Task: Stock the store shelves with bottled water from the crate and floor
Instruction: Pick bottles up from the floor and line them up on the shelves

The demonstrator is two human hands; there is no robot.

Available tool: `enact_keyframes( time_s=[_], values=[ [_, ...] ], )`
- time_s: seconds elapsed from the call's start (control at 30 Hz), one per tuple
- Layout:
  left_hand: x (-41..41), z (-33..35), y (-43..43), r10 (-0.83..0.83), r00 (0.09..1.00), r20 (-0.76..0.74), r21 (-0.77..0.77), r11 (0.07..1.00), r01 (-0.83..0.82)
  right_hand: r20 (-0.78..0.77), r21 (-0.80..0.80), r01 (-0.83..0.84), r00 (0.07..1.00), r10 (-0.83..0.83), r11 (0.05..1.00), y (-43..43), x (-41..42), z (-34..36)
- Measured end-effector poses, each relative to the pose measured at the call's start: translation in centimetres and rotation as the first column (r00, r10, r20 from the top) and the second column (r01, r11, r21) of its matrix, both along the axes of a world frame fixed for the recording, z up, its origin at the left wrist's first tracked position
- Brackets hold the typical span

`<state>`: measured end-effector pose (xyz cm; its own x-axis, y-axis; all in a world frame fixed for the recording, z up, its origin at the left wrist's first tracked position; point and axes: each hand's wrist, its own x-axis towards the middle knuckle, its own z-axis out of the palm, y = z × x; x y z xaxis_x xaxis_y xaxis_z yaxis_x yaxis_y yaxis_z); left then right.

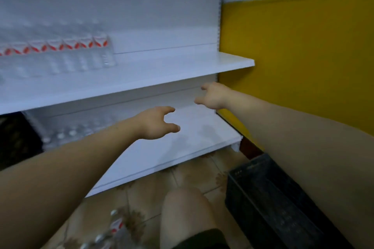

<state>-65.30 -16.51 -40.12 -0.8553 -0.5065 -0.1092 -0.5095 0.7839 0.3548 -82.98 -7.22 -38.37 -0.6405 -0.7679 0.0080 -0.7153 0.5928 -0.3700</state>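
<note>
Bottled water already lines part of both white shelves, more bottles lie on the floor, and left hand and right hand reach in spread, holding nothing.

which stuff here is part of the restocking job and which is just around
Job: bottles on the upper shelf; bottles on the lower shelf; bottles on the floor; black crate; left hand and right hand, both empty.

Just around: yellow wall; floor tiles.
</note>
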Motion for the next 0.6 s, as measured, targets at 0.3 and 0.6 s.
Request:
enact_keyframes(
  time_s=[0.3, 0.6],
  values=[
    [13.5, 1.6, -5.2, 0.409, 0.913, 0.000, -0.051, 0.911, -0.408, -0.020, -0.022, -0.467, 0.884, 0.467, 0.884, -11.9, 12.8, 1.5],
    [24.3, 1.9, -5.2, 0.703, 0.711, 0.027, -0.028, 0.711, -0.703, -0.015, -0.004, -0.766, 0.643, 0.766, 0.643, -19.6, 24.4, 2.9]
  ],
)
